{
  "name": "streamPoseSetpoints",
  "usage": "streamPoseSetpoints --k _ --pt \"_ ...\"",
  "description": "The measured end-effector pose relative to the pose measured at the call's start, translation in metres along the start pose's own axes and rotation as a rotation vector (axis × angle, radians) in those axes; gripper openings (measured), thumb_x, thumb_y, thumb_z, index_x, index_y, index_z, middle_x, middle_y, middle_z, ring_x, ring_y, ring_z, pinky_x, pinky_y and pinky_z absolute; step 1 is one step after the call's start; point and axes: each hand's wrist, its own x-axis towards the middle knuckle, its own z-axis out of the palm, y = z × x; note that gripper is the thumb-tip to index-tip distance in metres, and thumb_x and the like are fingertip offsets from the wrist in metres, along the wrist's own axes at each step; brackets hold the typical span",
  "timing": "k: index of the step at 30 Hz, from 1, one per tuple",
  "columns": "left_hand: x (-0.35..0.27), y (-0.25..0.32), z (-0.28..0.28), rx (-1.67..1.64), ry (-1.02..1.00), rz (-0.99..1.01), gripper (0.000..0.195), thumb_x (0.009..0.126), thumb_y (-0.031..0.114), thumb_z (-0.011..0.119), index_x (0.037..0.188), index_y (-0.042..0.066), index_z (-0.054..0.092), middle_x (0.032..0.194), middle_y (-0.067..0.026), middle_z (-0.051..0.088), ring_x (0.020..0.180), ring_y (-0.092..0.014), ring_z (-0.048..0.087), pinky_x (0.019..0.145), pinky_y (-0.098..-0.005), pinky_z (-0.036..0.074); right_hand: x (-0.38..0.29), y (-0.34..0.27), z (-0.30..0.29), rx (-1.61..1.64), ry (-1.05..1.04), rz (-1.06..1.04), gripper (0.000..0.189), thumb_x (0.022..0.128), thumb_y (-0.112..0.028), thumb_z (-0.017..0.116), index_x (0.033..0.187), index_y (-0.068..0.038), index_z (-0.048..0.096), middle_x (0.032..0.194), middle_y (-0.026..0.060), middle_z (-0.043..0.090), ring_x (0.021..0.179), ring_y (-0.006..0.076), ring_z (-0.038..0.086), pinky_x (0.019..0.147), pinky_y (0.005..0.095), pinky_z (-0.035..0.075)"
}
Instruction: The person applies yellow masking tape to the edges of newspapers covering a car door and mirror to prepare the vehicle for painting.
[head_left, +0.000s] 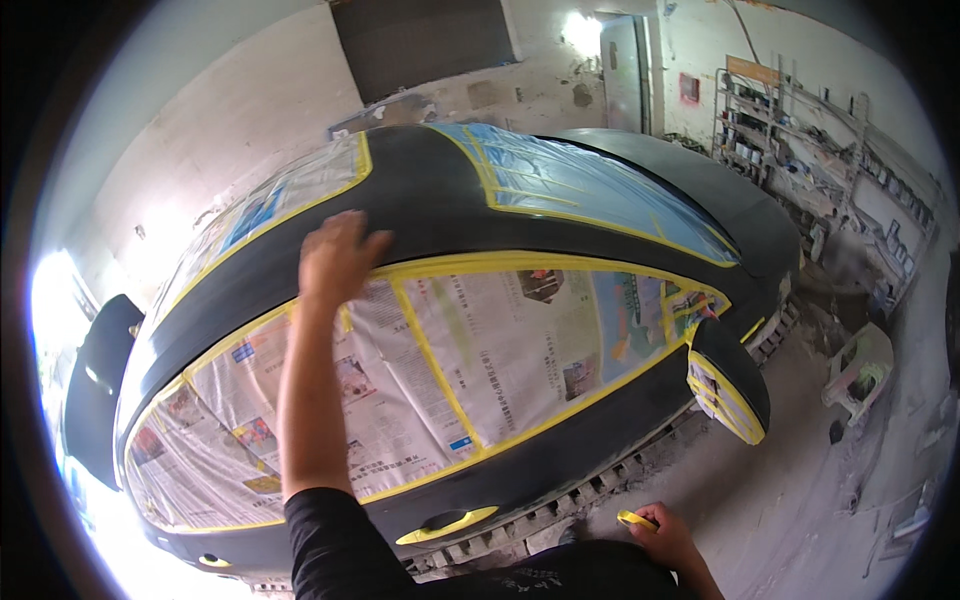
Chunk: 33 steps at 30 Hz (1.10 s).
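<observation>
My left hand (341, 251) is at the roof rail of a dark, matt car body (424, 180), thumb spread from the fingers. I cannot tell whether it touches the surface. Below it, newspaper masking (502, 360) covers the side windows, edged with yellow masking tape (525, 262). Low on the right, my right hand (667, 534) holds a roll of yellow masking tape (634, 519) beside my body, away from the car. My left forearm hides part of the rear window paper.
Blue plastic film (570, 176) covers the windscreen. A partly masked wing mirror (731, 382) juts out at the right, and a taped door handle (446, 525) sits near me. A plastic chair (859, 371) and shelves of cans (746, 124) stand farther right. The boot lid (101, 390) is raised.
</observation>
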Motion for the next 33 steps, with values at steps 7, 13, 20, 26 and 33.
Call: streamPoseSetpoints --k 7,13,20,26,33 --pt "0.004 0.014 0.035 0.213 0.131 -0.224 0.063 0.095 0.054 0.042 0.115 -0.003 0.059 0.126 -0.0197 0.057 0.124 -0.036 0.048 0.104 -0.0484 0.033 -0.002 0.008 -0.002 -0.078 -0.001 0.074 0.034 0.085 -0.028 0.068 0.106 -0.002 0.060 0.098 0.0144 0.068 0.089 0.0279 0.067 0.079 0.0358 0.051" --pt "0.018 0.116 0.068 0.220 0.348 0.006 0.063 0.093 0.049 0.049 0.120 -0.008 0.053 0.124 -0.0225 0.054 0.122 -0.036 0.046 0.106 -0.0489 0.030 0.010 -0.003 0.003 -0.131 -0.050 0.081 0.035 0.084 -0.028 0.069 0.106 -0.002 0.060 0.097 0.0157 0.068 0.090 0.0269 0.067 0.078 0.0357 0.051" --pt "0.013 0.198 0.092 0.017 0.188 0.125 0.082 0.091 0.054 0.048 0.136 -0.013 0.037 0.143 -0.0312 0.036 0.140 -0.042 0.025 0.116 -0.0514 0.014 0.001 0.003 0.001 -0.042 0.033 0.121 0.031 0.083 -0.022 0.071 0.106 -0.003 0.061 0.094 0.0136 0.069 0.086 0.0204 0.066 0.078 0.0325 0.051" --pt "-0.006 0.237 0.104 -0.165 0.133 0.380 0.077 0.088 0.048 0.057 0.137 -0.010 0.040 0.148 -0.0260 0.034 0.142 -0.037 0.024 0.116 -0.0493 0.015 -0.002 0.001 -0.006 -0.069 0.026 0.130 0.029 0.084 -0.024 0.069 0.104 -0.004 0.061 0.095 0.0137 0.068 0.089 0.0226 0.066 0.080 0.0330 0.050" --pt "0.001 0.201 0.083 0.088 0.106 0.279 0.072 0.091 0.048 0.052 0.144 0.001 0.037 0.151 -0.0143 0.034 0.143 -0.032 0.024 0.114 -0.0551 0.016 -0.015 0.022 -0.034 -0.034 0.091 0.138 0.030 0.085 -0.024 0.068 0.106 -0.003 0.061 0.093 0.0145 0.069 0.084 0.0244 0.067 0.077 0.0346 0.051"
